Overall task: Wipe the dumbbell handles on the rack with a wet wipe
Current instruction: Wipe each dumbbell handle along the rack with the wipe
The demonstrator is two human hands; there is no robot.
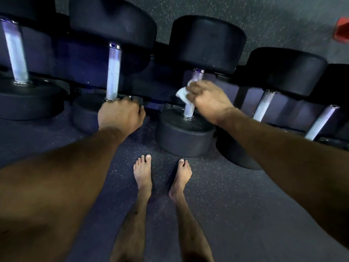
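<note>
Wiping a handle (189, 108) with right hand (208, 100) clenched round wipe (181, 94).
Left hand (120, 115) curled on the near head (86, 112) of left dumbbell.

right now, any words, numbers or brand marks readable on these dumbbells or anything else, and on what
None can be read.
Dumbbell heads: plain black, no weight numbers visible.
Handles: bare knurled metal, no marks.
Wet wipe gripped by the right hand: no print.
Red object at the frame edge: too blurred to tell.
</note>
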